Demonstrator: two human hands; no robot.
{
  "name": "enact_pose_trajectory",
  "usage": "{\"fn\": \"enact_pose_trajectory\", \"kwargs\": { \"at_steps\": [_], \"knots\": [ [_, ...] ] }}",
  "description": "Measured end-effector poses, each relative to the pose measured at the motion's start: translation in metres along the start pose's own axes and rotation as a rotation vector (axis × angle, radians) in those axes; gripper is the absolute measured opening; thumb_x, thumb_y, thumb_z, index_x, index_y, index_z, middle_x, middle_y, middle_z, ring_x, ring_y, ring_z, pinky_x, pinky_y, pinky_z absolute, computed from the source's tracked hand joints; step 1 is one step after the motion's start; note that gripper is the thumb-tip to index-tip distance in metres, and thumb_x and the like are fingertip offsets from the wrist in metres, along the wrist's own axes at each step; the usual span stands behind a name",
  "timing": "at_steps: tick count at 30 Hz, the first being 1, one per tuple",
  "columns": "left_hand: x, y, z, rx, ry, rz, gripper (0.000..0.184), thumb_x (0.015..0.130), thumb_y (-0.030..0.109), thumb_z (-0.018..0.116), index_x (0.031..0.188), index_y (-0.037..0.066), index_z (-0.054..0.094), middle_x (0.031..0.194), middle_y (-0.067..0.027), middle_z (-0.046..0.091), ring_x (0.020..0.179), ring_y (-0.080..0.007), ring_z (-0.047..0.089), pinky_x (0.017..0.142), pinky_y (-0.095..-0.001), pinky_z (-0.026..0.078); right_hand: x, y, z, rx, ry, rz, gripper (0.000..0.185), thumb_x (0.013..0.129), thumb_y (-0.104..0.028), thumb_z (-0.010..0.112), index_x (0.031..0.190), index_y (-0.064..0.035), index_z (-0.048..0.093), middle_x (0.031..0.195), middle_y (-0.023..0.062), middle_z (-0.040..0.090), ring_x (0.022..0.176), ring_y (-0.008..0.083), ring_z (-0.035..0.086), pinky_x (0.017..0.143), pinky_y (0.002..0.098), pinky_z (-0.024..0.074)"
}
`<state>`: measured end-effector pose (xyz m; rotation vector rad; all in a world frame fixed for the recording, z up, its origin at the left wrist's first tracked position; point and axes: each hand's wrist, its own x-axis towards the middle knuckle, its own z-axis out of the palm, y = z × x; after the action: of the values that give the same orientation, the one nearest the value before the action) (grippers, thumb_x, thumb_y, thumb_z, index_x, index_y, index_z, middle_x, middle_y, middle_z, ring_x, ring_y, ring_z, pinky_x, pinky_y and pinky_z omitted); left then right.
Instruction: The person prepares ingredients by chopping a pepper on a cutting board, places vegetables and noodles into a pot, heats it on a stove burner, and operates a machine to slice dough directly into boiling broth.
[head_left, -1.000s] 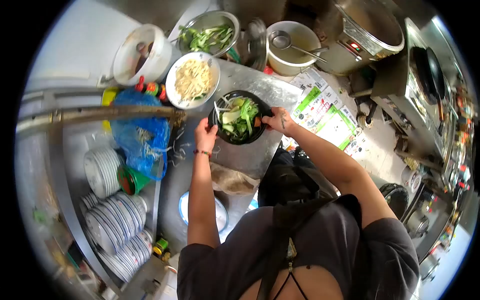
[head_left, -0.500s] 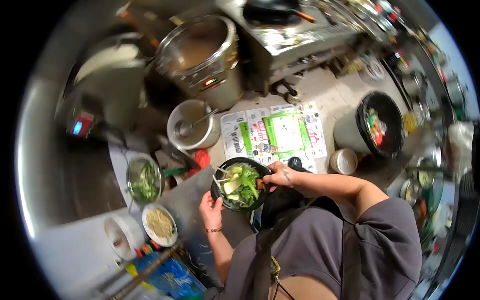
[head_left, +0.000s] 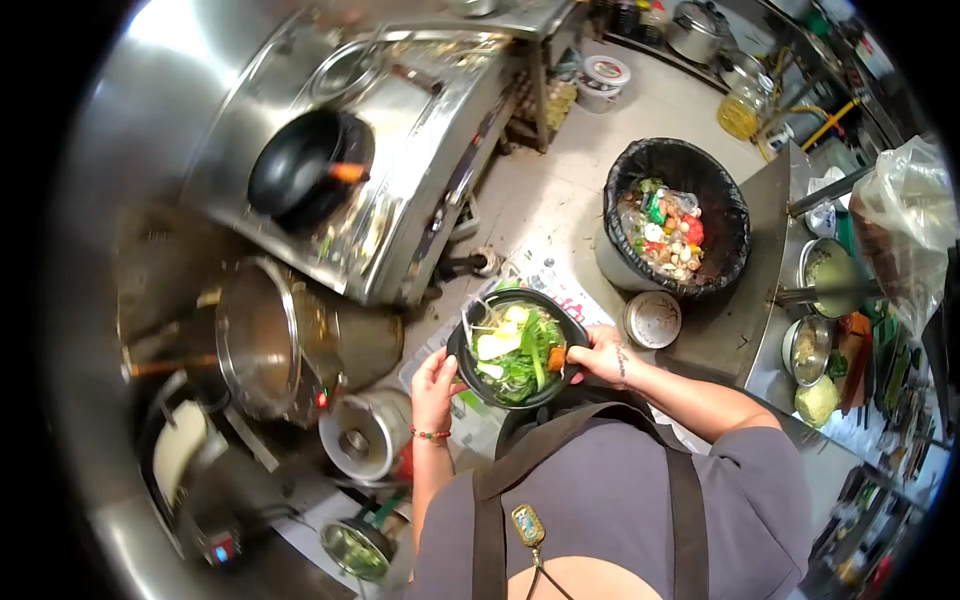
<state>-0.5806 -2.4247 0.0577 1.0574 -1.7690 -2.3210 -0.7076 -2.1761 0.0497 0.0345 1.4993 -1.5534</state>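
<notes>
While both hands clasp it from opposite sides, a black bowl [head_left: 518,403] is held up in front of the person's body, above the floor. Green leaves [head_left: 528,358] and pale slices fill it, with an orange piece [head_left: 557,358] near its right edge. The left hand [head_left: 436,388], a beaded bracelet [head_left: 430,434] at its wrist, grips the left rim; the right hand [head_left: 598,357] is clamped on the right side, thumb over the edge. Printed sheets [head_left: 550,278] lie on the floor beyond. Ahead to the right stands a bin [head_left: 730,240] with a black liner, holding scraps, a lidded tub [head_left: 653,320] just beside it. To the left are a bucket [head_left: 383,406], a large pot [head_left: 345,345] and a dark wok [head_left: 290,160] on the stove [head_left: 400,215].
</notes>
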Motion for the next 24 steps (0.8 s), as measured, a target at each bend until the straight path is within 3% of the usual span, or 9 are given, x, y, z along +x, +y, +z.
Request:
{"fn": "enact_pose_trajectory", "kwargs": {
  "at_steps": [3,7,15,19,24],
  "knots": [
    [0.071,0.034,0.046,-0.034,-0.094,-0.023,0.032,0.09,0.017,0.052,0.116,-0.001,0.052,0.097,-0.0038,0.06,0.082,-0.0088,0.057,0.067,-0.0258,0.052,0.029,-0.044,-0.047,0.11,0.085,-0.065,0.017,0.075,-0.007,0.054,0.087,0.001,0.064,0.077,0.0073,0.064,0.065,0.0134,0.062,0.053,0.0258,0.0538],
    [0.138,0.091,0.084,-0.018,-0.065,0.014,0.033,0.092,0.018,0.049,0.118,-0.001,0.05,0.1,-0.0096,0.059,0.083,-0.0126,0.058,0.072,-0.029,0.052,0.062,-0.091,-0.094,0.251,0.328,-0.134,0.014,0.075,-0.008,0.057,0.083,0.0022,0.062,0.073,0.0058,0.062,0.064,0.0129,0.061,0.05,0.0258,0.0526],
    [0.333,0.164,0.132,0.036,-0.234,-0.065,0.031,0.09,0.013,0.052,0.119,0.001,0.048,0.092,-0.0067,0.06,0.075,-0.0113,0.059,0.067,-0.0236,0.051,0.123,-0.174,-0.178,0.647,0.84,-0.324,0.013,0.075,-0.002,0.054,0.087,0.0026,0.057,0.081,0.0095,0.059,0.063,0.0179,0.06,0.049,0.0276,0.0548],
    [0.435,0.229,0.221,0.16,-0.469,0.026,0.033,0.089,0.009,0.051,0.121,0.0,0.045,0.097,-0.0068,0.059,0.08,-0.0104,0.056,0.072,-0.0225,0.049,0.147,-0.207,-0.221,0.73,1.077,-0.469,0.018,0.075,-0.003,0.053,0.092,0.0008,0.055,0.084,0.0101,0.059,0.065,0.02,0.061,0.05,0.0291,0.0561],
    [0.522,0.304,0.382,0.263,-0.84,0.098,0.029,0.09,0.008,0.05,0.118,0.0,0.047,0.096,-0.0063,0.059,0.077,-0.0099,0.056,0.071,-0.0226,0.049,0.167,-0.254,-0.287,0.905,1.248,-0.409,0.025,0.075,-0.002,0.052,0.099,0.0045,0.053,0.089,0.0127,0.06,0.066,0.022,0.062,0.054,0.0304,0.0568]
  ]
}}
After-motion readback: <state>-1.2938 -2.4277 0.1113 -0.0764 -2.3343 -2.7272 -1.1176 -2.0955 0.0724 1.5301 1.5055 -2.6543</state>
